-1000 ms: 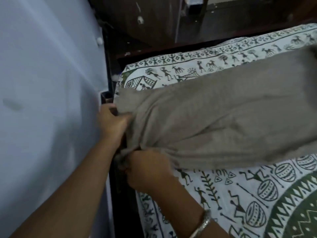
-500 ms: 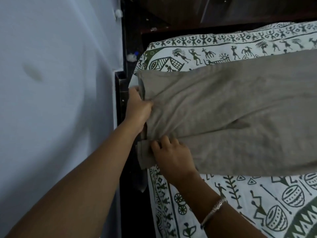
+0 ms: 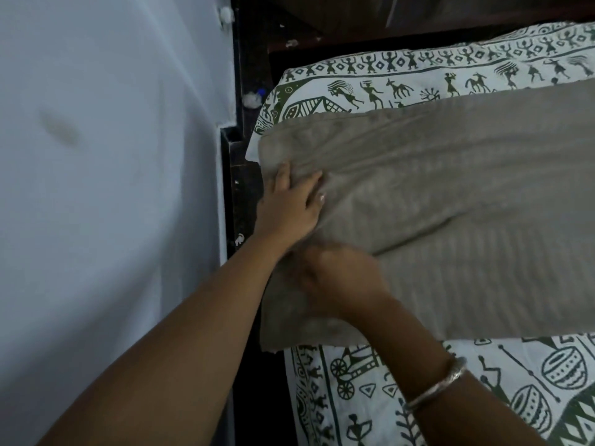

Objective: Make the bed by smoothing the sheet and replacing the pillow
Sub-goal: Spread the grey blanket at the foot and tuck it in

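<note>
A grey-brown striped pillow (image 3: 450, 204) lies across the head of the bed on a white sheet (image 3: 483, 397) printed with green figures. My left hand (image 3: 289, 207) rests flat on the pillow's left end, fingers spread. My right hand (image 3: 338, 278) is just below it, on the loose flap of the pillowcase at the near left corner. It is blurred by motion, so its grip is unclear. The flap hangs over the bed's left edge.
A pale blue wall (image 3: 96, 188) runs close along the left. Between it and the mattress is a narrow dark gap with the bed frame (image 3: 241, 175). Dark wooden furniture (image 3: 322, 17) stands behind the bed's head. A silver bangle (image 3: 438, 384) is on my right wrist.
My left hand has let go of the pillow's edge and now lies flat on top. The right hand has shifted along the flap. The pillow end looks flatter.
</note>
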`<state>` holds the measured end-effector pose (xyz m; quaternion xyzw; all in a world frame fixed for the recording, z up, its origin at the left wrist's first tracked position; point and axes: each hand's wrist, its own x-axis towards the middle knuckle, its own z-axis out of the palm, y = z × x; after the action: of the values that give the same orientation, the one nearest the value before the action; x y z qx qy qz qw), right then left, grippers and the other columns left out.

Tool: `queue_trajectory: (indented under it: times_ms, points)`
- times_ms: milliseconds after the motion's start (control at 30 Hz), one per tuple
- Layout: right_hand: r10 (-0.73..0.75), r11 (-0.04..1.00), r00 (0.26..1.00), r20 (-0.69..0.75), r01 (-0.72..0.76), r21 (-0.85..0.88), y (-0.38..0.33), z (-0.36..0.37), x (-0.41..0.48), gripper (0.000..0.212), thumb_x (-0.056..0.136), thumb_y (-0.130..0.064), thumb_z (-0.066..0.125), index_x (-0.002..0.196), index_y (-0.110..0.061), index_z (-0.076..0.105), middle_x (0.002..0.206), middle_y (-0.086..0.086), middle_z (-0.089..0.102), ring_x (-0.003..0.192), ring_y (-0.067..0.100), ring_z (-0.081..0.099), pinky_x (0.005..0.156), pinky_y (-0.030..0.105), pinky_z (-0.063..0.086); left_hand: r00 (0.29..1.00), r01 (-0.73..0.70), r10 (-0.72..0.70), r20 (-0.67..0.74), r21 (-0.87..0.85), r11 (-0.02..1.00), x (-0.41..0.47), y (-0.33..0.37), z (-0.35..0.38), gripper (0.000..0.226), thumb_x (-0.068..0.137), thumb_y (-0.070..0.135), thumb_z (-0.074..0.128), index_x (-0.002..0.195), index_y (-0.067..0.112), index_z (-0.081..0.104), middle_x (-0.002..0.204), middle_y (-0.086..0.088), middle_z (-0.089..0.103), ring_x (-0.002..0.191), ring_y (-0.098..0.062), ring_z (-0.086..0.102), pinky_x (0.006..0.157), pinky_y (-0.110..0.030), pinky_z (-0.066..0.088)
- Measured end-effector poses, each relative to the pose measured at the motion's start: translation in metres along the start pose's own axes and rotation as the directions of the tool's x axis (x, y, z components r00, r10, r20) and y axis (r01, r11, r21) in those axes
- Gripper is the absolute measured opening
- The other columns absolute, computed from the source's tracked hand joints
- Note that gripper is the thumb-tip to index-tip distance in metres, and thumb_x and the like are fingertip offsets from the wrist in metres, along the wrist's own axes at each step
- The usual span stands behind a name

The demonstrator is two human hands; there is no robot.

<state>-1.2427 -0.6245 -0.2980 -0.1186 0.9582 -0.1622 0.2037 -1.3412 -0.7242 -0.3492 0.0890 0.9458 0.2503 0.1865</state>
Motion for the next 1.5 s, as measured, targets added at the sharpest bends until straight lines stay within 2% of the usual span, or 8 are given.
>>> queue_trajectory:
  times_ms: [200, 467, 767, 900, 1033, 1167, 1300, 1500]
  points:
    - [0.155, 0.987, 0.988, -0.017, -0.156, -0.039, 0.024, 0.01, 0.002, 0.034, 0.092, -0.038, 0.05, 0.117, -0.014, 0.046, 0.113, 0.01, 0.053, 0.101, 0.032, 0.057, 0.076, 0.038, 0.049, 0.98, 0.099, -0.15, -0.128, -0.339, 0.936, 0.015, -0.002, -0.004, 0.054, 0.099, 0.042, 0.038, 0.149, 0.033, 0.02, 0.155, -0.018, 0.013, 0.136, -0.038, 0.03, 0.111, -0.048, 0.028]
    - [0.193, 0.981, 0.948, -0.252, -0.183, 0.062, 0.036, -0.026, 0.058, 0.025, 0.094, -0.027, 0.047, 0.112, -0.011, 0.055, 0.114, 0.014, 0.057, 0.098, 0.038, 0.06, 0.076, 0.039, 0.048, 0.988, 0.115, -0.125, -0.096, -0.101, 0.988, 0.052, -0.002, -0.024, 0.069, 0.096, 0.04, 0.049, 0.151, 0.034, 0.006, 0.153, -0.02, 0.011, 0.126, -0.043, 0.042, 0.105, -0.046, 0.035]
    - [0.294, 0.956, 0.937, -0.19, -0.289, 0.05, 0.074, -0.062, 0.154, 0.046, 0.097, -0.012, 0.045, 0.141, -0.013, 0.031, 0.139, 0.02, 0.033, 0.117, 0.043, 0.048, 0.088, 0.045, 0.044, 0.969, -0.008, -0.008, -0.246, -0.062, 0.998, 0.084, -0.015, -0.039, 0.025, 0.095, 0.02, 0.052, 0.119, 0.012, 0.051, 0.116, -0.012, 0.036, 0.087, -0.018, 0.044, 0.08, -0.028, 0.04]
    - [0.271, 0.962, 0.874, -0.403, -0.236, 0.135, 0.078, -0.076, 0.167, 0.031, 0.095, -0.007, 0.043, 0.126, -0.009, 0.048, 0.131, 0.02, 0.041, 0.107, 0.039, 0.052, 0.076, 0.036, 0.04, 0.883, -0.087, 0.068, -0.465, -0.021, 0.996, 0.098, -0.011, -0.049, 0.016, 0.093, 0.012, 0.047, 0.105, 0.004, 0.053, 0.113, -0.018, 0.044, 0.079, -0.021, 0.046, 0.066, -0.03, 0.036]
    - [0.136, 0.983, 0.939, -0.316, -0.089, 0.16, 0.072, -0.071, 0.171, 0.07, 0.089, -0.008, 0.057, 0.148, -0.029, 0.025, 0.158, 0.013, -0.002, 0.132, 0.033, 0.036, 0.102, 0.042, 0.039, 0.759, -0.095, 0.053, -0.649, -0.03, 0.995, 0.107, 0.001, -0.056, 0.032, 0.091, 0.014, 0.044, 0.12, 0.011, 0.057, 0.124, -0.016, 0.049, 0.103, -0.03, 0.056, 0.085, -0.039, 0.048]
    - [0.252, 0.967, 0.857, -0.449, -0.246, 0.073, 0.066, -0.046, 0.15, 0.059, 0.093, -0.023, 0.049, 0.148, -0.021, 0.027, 0.158, 0.019, 0.001, 0.144, 0.04, 0.012, 0.114, 0.059, 0.004, 0.827, -0.297, 0.328, -0.456, 0.14, 0.945, 0.07, -0.002, -0.016, 0.045, 0.092, 0.019, 0.036, 0.132, 0.004, 0.051, 0.141, -0.021, 0.044, 0.132, -0.039, 0.039, 0.104, -0.054, 0.037]
    - [0.355, 0.934, 0.857, -0.373, -0.343, 0.098, 0.062, 0.003, 0.11, 0.065, 0.094, -0.047, 0.032, 0.151, -0.017, 0.022, 0.158, 0.02, 0.009, 0.145, 0.038, 0.007, 0.115, 0.057, 0.007, 0.984, -0.085, 0.099, -0.147, 0.103, 0.991, 0.032, -0.026, 0.023, 0.068, 0.091, 0.054, 0.011, 0.152, 0.025, 0.011, 0.16, -0.003, 0.004, 0.145, -0.035, 0.008, 0.112, -0.06, 0.018]
    - [-0.072, 0.988, 0.943, -0.325, 0.024, -0.151, 0.071, 0.018, 0.091, 0.06, 0.093, -0.044, 0.031, 0.145, -0.016, 0.038, 0.153, 0.016, 0.03, 0.141, 0.04, 0.024, 0.11, 0.064, 0.02, 0.955, -0.209, 0.232, -0.183, 0.136, 0.968, 0.018, -0.031, 0.024, 0.057, 0.094, 0.04, 0.021, 0.149, 0.03, 0.014, 0.159, -0.008, 0.012, 0.143, -0.041, 0.014, 0.105, -0.065, 0.027]
